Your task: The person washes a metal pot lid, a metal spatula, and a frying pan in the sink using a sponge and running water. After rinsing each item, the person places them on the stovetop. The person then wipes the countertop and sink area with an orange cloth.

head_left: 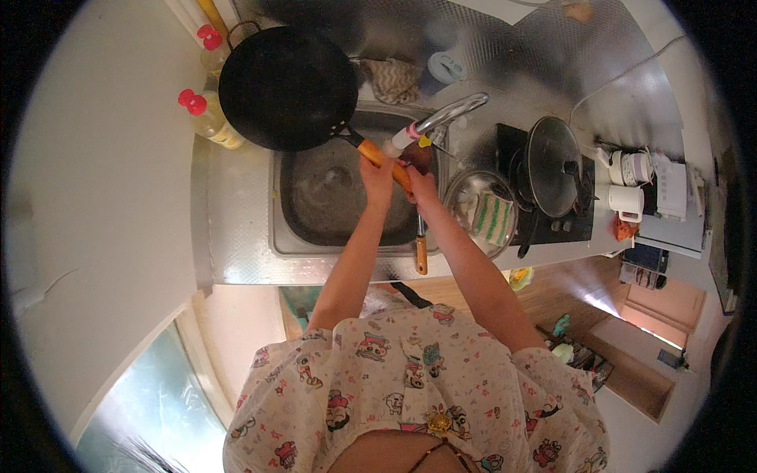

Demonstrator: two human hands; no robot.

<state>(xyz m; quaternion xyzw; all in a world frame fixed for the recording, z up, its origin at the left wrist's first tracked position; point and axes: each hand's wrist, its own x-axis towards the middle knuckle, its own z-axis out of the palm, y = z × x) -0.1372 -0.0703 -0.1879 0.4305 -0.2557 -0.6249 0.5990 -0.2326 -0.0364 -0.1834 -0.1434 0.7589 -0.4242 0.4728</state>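
A black frying pan (288,88) with an orange wooden handle (372,154) is raised over the back left of the metal sink (275,224). My left hand (377,180) is around the handle's middle, just below the spout of the faucet (452,112). Close by, my right hand (420,186) grips the handle's end. Water lies in the sink basin. A utensil with a wooden handle (421,256) rests across the sink's front edge, beneath my right forearm.
Right of the sink, a green-striped sponge or cloth (494,217) lies on a round glass lid or dish (464,183). A lidded pan (554,167) stands on the black stove. Bottles with red caps (216,127) stand at the left wall. A patterned cloth (395,81) lies behind the sink.
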